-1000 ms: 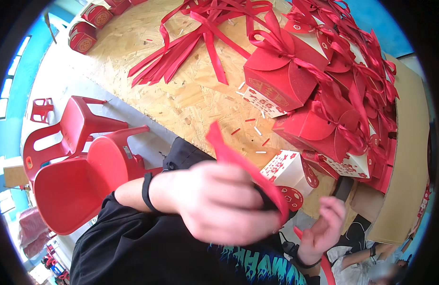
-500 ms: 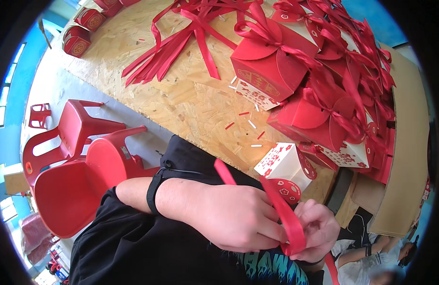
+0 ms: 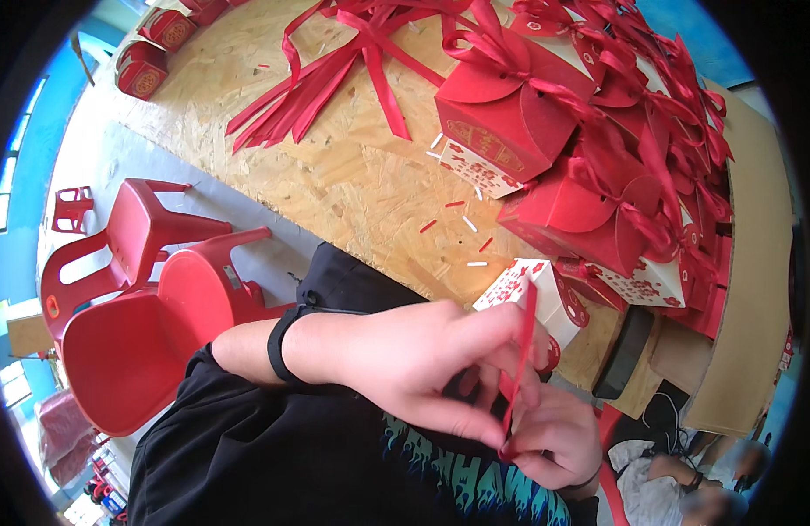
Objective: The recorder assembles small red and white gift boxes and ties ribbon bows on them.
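I see left hand point(image 3: 422, 364) pinching thin red satin ribbon point(image 3: 520, 355), fingers closed on it; right hand point(image 3: 554, 443) gripping ribbon's lower end, near white red-patterned gift box point(image 3: 532, 294) at chipboard table point(image 3: 335, 188) edge.

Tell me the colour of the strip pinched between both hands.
Red: a thin red ribbon strip, seen in the head view, the only view.

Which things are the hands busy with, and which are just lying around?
Busy with:
- red ribbon, pinched by left hand and right hand
- small patterned box right behind

Lying around:
- loose ribbons
- finished red boxes
- red chairs
- paper scraps
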